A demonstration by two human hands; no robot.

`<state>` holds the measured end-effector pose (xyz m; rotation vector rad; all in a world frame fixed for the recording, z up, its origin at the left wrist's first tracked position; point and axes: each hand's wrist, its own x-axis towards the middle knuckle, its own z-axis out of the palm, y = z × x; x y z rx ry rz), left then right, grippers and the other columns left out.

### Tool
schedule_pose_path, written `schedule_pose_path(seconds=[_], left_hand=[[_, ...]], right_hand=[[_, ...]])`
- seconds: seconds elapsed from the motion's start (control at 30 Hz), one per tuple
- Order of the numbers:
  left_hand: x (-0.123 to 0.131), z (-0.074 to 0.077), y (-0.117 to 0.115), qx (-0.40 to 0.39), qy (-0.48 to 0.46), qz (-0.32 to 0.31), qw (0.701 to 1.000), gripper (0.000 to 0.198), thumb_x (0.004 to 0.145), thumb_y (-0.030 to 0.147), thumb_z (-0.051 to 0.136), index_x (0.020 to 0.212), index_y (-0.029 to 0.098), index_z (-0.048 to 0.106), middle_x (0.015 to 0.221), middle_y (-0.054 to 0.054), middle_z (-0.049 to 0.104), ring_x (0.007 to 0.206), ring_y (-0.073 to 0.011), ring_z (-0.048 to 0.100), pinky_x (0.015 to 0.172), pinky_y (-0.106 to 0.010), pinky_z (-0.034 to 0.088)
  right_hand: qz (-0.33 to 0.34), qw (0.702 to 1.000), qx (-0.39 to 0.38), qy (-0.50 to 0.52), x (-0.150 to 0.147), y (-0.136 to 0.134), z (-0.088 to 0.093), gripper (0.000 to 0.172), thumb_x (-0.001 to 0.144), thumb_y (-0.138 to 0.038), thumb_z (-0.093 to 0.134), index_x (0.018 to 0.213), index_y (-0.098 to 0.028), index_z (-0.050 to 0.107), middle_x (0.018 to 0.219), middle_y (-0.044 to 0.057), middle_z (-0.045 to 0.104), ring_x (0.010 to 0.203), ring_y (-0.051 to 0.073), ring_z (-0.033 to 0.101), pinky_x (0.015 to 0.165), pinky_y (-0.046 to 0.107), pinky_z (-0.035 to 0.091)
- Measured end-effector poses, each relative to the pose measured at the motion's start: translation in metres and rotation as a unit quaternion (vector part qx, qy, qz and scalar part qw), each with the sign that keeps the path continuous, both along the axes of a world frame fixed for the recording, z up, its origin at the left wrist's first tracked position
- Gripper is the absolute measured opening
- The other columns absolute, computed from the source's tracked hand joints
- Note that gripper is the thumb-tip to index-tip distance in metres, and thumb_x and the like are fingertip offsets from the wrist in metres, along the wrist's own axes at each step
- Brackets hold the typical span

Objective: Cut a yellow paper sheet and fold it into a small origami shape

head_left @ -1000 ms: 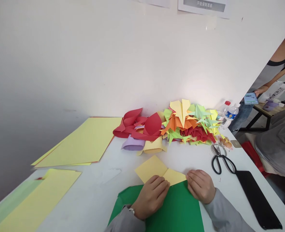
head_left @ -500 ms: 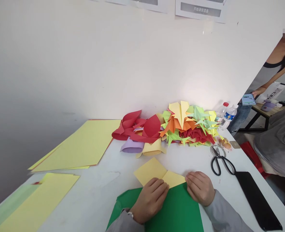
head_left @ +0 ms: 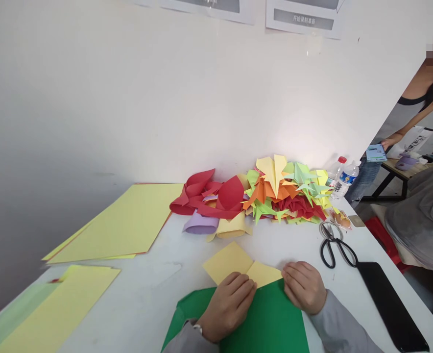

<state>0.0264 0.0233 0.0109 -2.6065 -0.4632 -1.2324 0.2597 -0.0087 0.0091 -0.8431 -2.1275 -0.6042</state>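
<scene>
Two bare hands work at one piece of yellow paper (head_left: 228,260), which lies at the far edge of a green sheet (head_left: 268,318) on the white counter (head_left: 146,294). The paper should handle as a light, thin, fairly crisp thing, quick to take a crease and just as quick to tear or dent if pulled hard (its dry face probably slips little under the fingers). Best hold is at the edges and the pointed corner, with flat fingertips rather than a squeeze across the middle.

The right hand (head_left: 304,287) comes in from the lower right, knuckles up and fingers curled, its grip closed in a small pinch on the paper's right-hand point. The left hand (head_left: 228,306) reaches across the green sheet from the lower left, back upward, fingers bent and bunched over the near edge beside the crease. Its thumb is mostly hidden, so whether that grip pinches the paper or merely presses it down, I cannot tell.
</scene>
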Motion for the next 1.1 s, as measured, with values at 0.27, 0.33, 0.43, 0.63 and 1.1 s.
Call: schedule_pose_path(seconds=[0.27,0.33,0.43,0.63,1.1], left_hand=[[-0.002,-0.007,0.003,-0.006,0.002,-0.003,1.000,0.013,0.085,0.002,0.052,0.087,0.010,0.062,0.074,-0.007,0.064,0.071,-0.0172,0.056,0.060,-0.034,0.048],[-0.002,-0.007,0.003,-0.005,0.001,-0.001,1.000,0.014,0.085,0.003,0.051,0.087,0.011,0.062,0.074,-0.007,0.064,0.072,-0.0171,0.056,0.060,-0.033,0.048],[-0.002,-0.006,0.002,-0.003,-0.001,-0.002,1.000,0.014,0.085,0.002,0.051,0.087,0.010,0.062,0.074,-0.007,0.064,0.072,-0.0172,0.055,0.060,-0.033,0.047],[-0.001,-0.002,0.001,-0.004,-0.006,-0.001,1.000,0.013,0.086,0.003,0.050,0.085,0.010,0.061,0.072,-0.007,0.063,0.070,-0.0172,0.055,0.060,-0.033,0.046],[-0.001,0.000,0.001,0.007,-0.010,-0.005,1.000,0.012,0.085,0.003,0.052,0.085,0.010,0.061,0.073,-0.006,0.063,0.071,-0.0170,0.055,0.061,-0.033,0.046]], right_hand=[[-0.007,1.000,-0.008,0.017,0.002,0.002,0.002,0.016,0.081,-0.006,0.055,0.092,-0.013,0.065,0.080,0.010,0.072,0.077,0.020,0.069,0.065,0.033,0.056],[-0.004,1.000,-0.007,0.019,0.003,0.002,0.001,0.017,0.081,-0.006,0.055,0.093,-0.013,0.065,0.080,0.010,0.072,0.077,0.020,0.069,0.065,0.033,0.056],[-0.004,1.000,-0.011,0.018,0.003,0.002,-0.002,0.018,0.080,-0.006,0.055,0.094,-0.012,0.065,0.080,0.010,0.072,0.078,0.021,0.068,0.065,0.033,0.056],[-0.001,0.999,-0.024,0.023,0.003,0.002,-0.001,0.018,0.079,-0.005,0.055,0.092,-0.011,0.065,0.079,0.010,0.072,0.077,0.021,0.068,0.063,0.033,0.055],[-0.001,0.999,-0.017,0.030,0.003,0.001,0.000,0.017,0.079,-0.007,0.056,0.092,-0.013,0.065,0.079,0.009,0.072,0.077,0.020,0.068,0.063,0.033,0.055]])
